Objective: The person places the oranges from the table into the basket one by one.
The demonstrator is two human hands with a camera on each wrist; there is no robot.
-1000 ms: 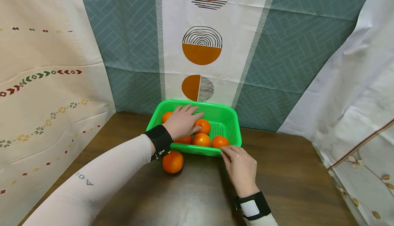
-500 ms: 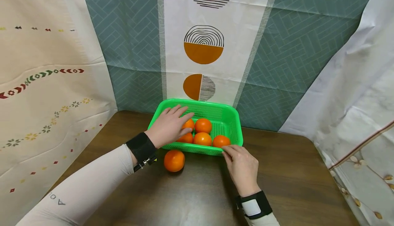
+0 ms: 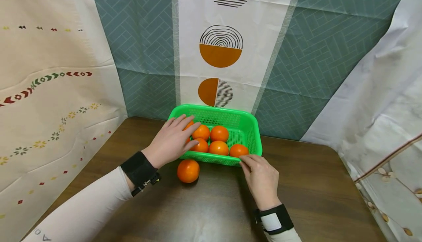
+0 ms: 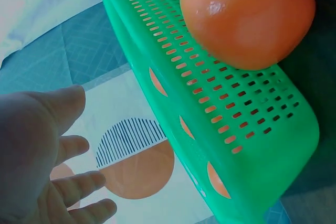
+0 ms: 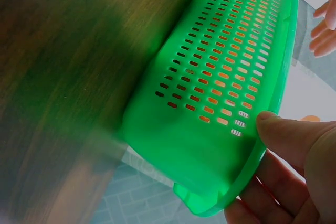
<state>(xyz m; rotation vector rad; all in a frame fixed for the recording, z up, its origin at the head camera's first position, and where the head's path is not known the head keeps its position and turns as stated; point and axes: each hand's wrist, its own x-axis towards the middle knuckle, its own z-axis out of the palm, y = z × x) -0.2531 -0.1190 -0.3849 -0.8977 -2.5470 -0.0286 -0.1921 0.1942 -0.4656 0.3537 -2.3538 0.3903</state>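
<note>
Your right hand (image 3: 260, 178) pinches the near rim of the green perforated basket (image 3: 245, 123) at its front right corner; in the right wrist view the thumb (image 5: 294, 137) lies on the outer wall just under the rim and the other fingers curl beneath it. Your left hand (image 3: 172, 141) is spread flat with the fingers straight, hovering over the left part of the basket; its fingertips lie at or just above the oranges there, and it holds nothing.

Inside the basket lie several oranges: one at the front right (image 3: 239, 150) just beside your right fingertips, one at the front middle (image 3: 218, 147), one behind it (image 3: 219, 133), and two more (image 3: 201, 132) partly under your left fingers. A lone orange (image 3: 188, 170) sits on the dark wooden table (image 3: 313, 183) outside the basket, against its front wall. Patterned curtains (image 3: 221, 47) hang just behind the basket.
</note>
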